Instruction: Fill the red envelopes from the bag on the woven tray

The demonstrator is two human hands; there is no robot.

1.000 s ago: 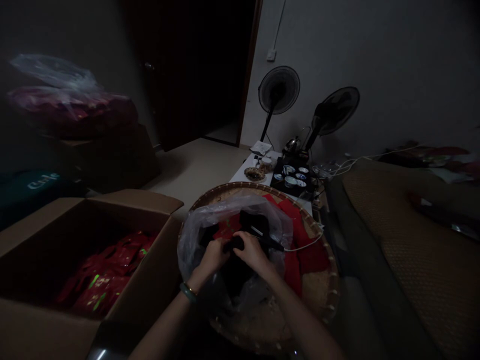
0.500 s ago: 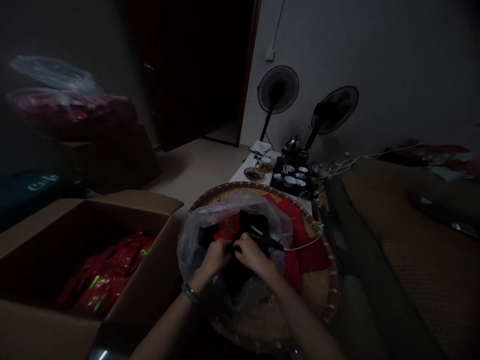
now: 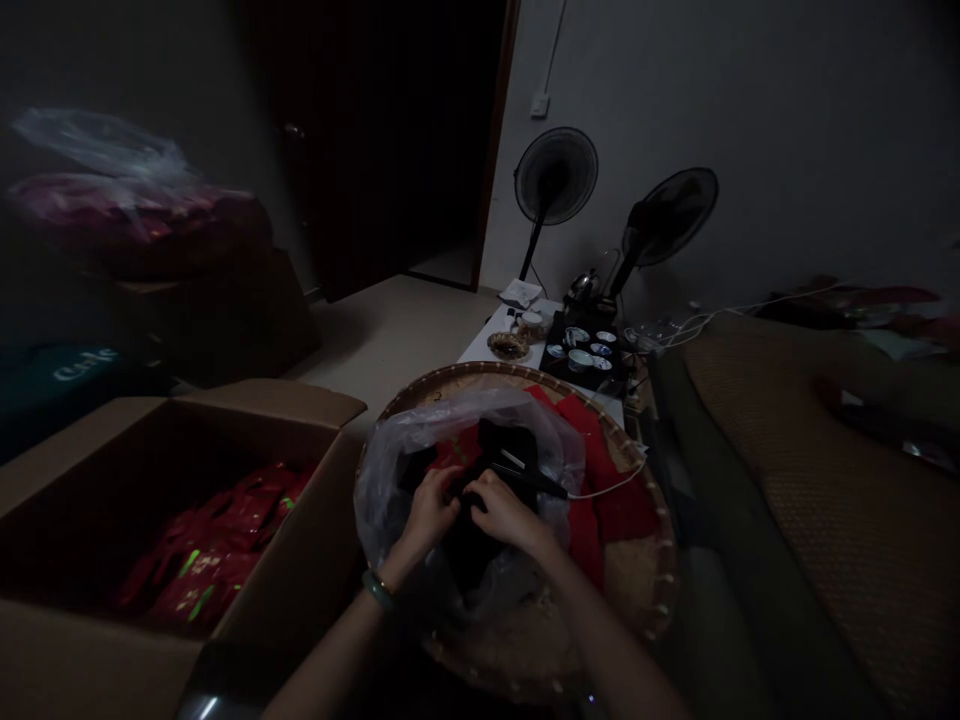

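In dim light, both my hands work inside an open clear plastic bag (image 3: 390, 470) that rests on a round woven bamboo tray (image 3: 645, 600). My left hand (image 3: 429, 512), with a green bangle at the wrist, and my right hand (image 3: 504, 510) are closed side by side on a small dark object that I cannot make out. Red packets (image 3: 456, 452) and dark contents lie in the bag just beyond my fingers. More red packets (image 3: 611, 500) lie loose on the tray to the right. A thin white cord (image 3: 607, 490) crosses them.
An open cardboard box (image 3: 112, 440) with red packets stands at the left. Behind the tray is a low table with a tea set (image 3: 581, 350), and two standing fans (image 3: 556, 180). A sofa (image 3: 795, 480) runs along the right. Bagged goods are stacked on boxes at far left.
My hands have shifted slightly up and closer together inside the bag; the dark object between them is less visible now. Everything else is still.
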